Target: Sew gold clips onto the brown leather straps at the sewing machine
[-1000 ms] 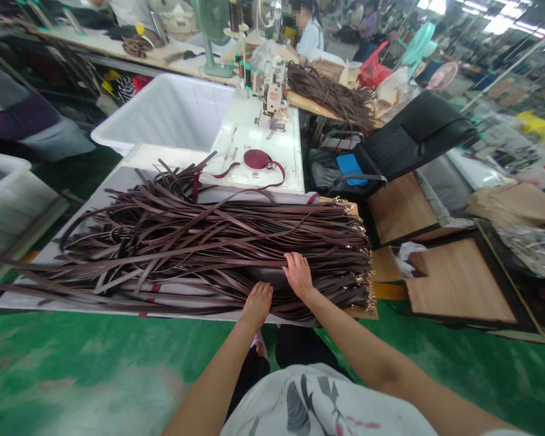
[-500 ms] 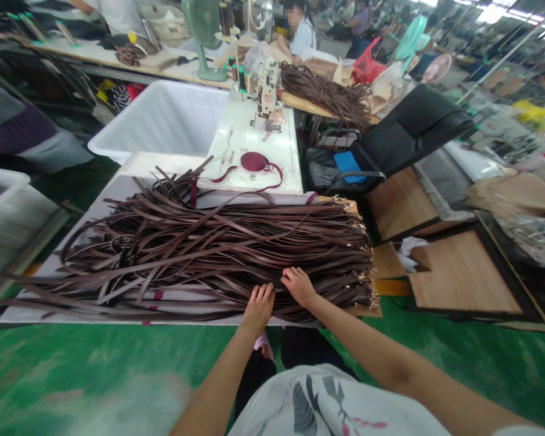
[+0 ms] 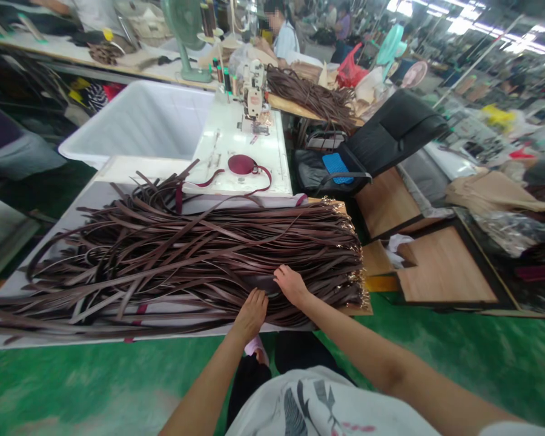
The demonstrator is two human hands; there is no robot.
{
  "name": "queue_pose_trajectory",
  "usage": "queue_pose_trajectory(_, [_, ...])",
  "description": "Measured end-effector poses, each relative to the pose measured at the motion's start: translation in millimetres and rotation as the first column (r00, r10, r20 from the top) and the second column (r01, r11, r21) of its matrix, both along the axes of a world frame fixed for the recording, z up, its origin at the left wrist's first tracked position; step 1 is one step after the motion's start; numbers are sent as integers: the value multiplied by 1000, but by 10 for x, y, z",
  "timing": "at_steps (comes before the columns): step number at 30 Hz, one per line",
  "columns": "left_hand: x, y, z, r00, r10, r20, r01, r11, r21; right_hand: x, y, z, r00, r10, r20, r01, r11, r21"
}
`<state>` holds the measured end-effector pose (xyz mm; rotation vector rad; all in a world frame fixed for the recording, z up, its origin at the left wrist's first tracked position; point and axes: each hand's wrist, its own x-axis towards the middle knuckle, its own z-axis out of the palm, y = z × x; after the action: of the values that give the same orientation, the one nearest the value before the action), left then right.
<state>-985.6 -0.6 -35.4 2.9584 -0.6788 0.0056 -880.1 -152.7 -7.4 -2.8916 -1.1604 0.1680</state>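
Observation:
A big pile of long dark brown leather straps point(image 3: 186, 254) lies across a white table point(image 3: 95, 194), with metal ends bunched at the right edge point(image 3: 352, 260). My left hand point(image 3: 252, 312) rests on the near edge of the pile, fingers stretched forward onto the straps. My right hand point(image 3: 290, 283) lies just beside it on top of the pile, fingers pointing left and bent slightly down onto a flat dark strap. Neither hand is wrapped around anything that I can see.
Beyond the pile stand a sewing machine point(image 3: 254, 91) on a white table with a maroon tape roll point(image 3: 240, 163), a large white bin point(image 3: 136, 121) and a black office chair point(image 3: 381, 139). Wooden boards point(image 3: 440, 266) lie to the right. Other people work at the back and left.
My right hand slid back toward the pile's near edge and closer to my left hand. My left hand moved forward onto the straps. The view shifted slightly right.

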Motion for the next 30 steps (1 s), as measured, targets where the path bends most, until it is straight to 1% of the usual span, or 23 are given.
queue_pose_trajectory(1, [1,4,13,1000,-3,-6,2,1000,-7,25,6,-3,999,-35,17,35,999,-7])
queue_pose_trajectory(3, [0,16,46,1000,-13,-21,12,1000,-24,54,22,-28,998,-56,28,57,998,-17])
queue_pose_trajectory(7, [4,34,90,998,-34,-59,31,999,-44,53,21,-76,1000,8,10,-8,1000,-7])
queue_pose_trajectory(10, [10,21,67,997,-21,-70,19,999,-33,36,-23,-85,999,52,-13,-52,999,9])
queue_pose_trajectory(15, [7,-13,-7,998,23,-54,-24,1000,-12,-40,-82,-105,995,66,-73,-65,998,12])
queue_pose_trajectory(20, [-4,-11,7,1000,16,-22,-16,1000,2,-162,-108,-112,979,111,-170,-103,993,53])
queue_pose_trajectory(23, [16,-26,0,1000,-1,-9,1,1000,29,-185,-157,-78,970,126,-206,-111,990,84])
queue_pose_trajectory(27, [48,-54,-90,1000,-18,-14,19,998,66,-88,-214,26,971,125,-206,-107,990,97])
queue_pose_trajectory(30, [51,-57,-151,1000,-7,-17,9,997,73,74,-187,109,989,42,-139,-31,996,86])
